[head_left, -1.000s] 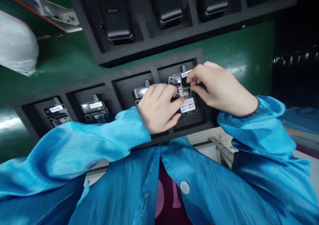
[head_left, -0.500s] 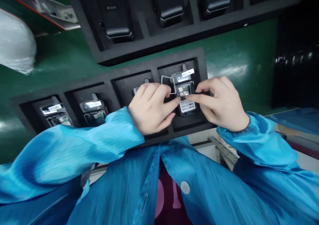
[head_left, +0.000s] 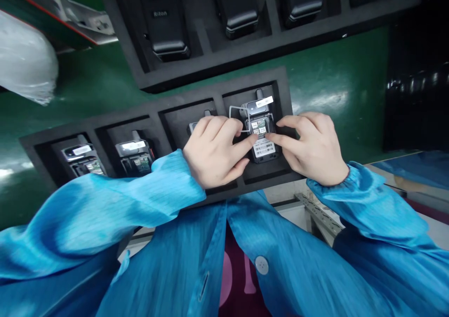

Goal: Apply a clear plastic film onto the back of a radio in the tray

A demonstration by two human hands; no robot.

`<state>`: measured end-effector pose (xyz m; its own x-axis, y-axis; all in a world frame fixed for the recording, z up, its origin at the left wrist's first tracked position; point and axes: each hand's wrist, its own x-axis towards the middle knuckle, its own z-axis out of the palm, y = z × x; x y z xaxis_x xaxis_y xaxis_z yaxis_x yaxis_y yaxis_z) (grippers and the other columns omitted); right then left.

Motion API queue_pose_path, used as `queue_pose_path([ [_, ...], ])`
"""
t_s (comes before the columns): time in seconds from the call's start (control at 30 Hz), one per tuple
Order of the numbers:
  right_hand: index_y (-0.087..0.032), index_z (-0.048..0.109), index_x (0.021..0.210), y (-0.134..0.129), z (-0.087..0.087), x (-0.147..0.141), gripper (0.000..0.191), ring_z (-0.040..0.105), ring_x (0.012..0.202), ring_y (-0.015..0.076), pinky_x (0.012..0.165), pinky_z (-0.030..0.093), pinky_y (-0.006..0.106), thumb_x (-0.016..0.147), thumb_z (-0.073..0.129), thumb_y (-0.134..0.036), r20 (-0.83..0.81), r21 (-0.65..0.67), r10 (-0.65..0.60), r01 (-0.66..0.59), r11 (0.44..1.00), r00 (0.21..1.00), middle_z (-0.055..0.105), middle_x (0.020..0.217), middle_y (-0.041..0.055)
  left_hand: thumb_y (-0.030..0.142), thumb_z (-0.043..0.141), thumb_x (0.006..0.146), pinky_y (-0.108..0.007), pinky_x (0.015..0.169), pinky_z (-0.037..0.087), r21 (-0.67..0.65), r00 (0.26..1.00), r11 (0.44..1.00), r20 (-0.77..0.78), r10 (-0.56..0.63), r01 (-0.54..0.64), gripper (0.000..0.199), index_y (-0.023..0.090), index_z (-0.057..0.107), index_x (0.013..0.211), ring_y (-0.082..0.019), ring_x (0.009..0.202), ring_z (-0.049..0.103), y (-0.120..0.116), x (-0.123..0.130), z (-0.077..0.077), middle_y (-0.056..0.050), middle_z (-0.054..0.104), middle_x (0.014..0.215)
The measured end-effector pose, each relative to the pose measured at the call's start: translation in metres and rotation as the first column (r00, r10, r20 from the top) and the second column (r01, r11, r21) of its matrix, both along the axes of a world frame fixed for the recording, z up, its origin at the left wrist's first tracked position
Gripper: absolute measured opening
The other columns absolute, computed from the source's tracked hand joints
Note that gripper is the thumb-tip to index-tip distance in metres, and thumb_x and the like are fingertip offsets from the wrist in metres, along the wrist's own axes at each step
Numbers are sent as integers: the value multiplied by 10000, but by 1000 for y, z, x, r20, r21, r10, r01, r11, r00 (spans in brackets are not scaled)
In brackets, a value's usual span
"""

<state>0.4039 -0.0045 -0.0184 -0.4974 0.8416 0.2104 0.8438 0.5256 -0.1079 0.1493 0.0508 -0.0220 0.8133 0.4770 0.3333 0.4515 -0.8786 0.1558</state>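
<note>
A small black handset [head_left: 261,137] lies back side up in the rightmost slot of a black foam tray [head_left: 210,103], its battery bay uncovered and a white barcode label on it. My left hand [head_left: 215,151] rests over the neighbouring slot, its forefinger tip touching the handset's left edge, with a thin white loop beside it. My right hand [head_left: 310,146] grips the handset's right side, its forefinger pressing at the label's edge. Both sleeves are bright blue.
Two more uncovered handsets [head_left: 135,155] sit in the tray's left slots. A second foam tray [head_left: 266,46] behind holds several closed black handsets. Both trays lie on a green surface [head_left: 336,83]. A white wrapped bundle [head_left: 24,64] is at far left.
My right hand came down from the handset's top end to its right side. My left forefinger stayed at the left edge. The handset's top label is now uncovered.
</note>
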Motion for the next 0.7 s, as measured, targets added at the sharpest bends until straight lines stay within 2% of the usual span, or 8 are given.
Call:
queue_pose_path([
  [0.17,-260,686,1166,0,-1,1,263,496,1125,249,913,421,396,967,527,-196,-9,-1,0,0,1000,1000,578,1261,46,399,554,877,-435,825,412,33,997,999,-71,34,-32,412,185,635,1220,-280,955,483,0,3,0,-118,540,1027],
  [0.27,-241,667,1216,1,0,0,310,497,1128,255,931,424,406,938,547,-176,-25,25,-51,52,998,998,574,1279,56,405,554,880,-436,828,407,42,994,997,-88,63,-59,460,183,602,1280,-284,957,489,1,6,1,-124,545,1042],
  [0.37,-237,648,1261,4,0,-3,354,488,1151,271,945,418,423,925,559,-171,18,32,-120,119,992,993,553,1327,61,404,556,877,-454,847,403,29,987,997,-139,79,-76,505,170,571,1324,-301,986,493,3,7,2,-138,552,1075],
  [0.53,-236,617,1298,7,1,-10,369,462,1212,292,941,403,440,947,526,-173,117,44,-119,115,992,986,521,1390,69,379,555,874,-451,864,403,45,987,996,-143,77,-72,459,144,602,1266,-304,1001,503,3,9,3,-148,564,1096],
  [0.7,-224,576,1351,3,4,-8,415,444,1251,308,977,403,471,943,520,-171,78,-34,-112,115,993,991,491,1431,81,379,572,861,-450,858,407,50,984,996,-160,78,-71,483,125,601,1271,-310,1003,519,3,9,3,-157,577,1098],
])
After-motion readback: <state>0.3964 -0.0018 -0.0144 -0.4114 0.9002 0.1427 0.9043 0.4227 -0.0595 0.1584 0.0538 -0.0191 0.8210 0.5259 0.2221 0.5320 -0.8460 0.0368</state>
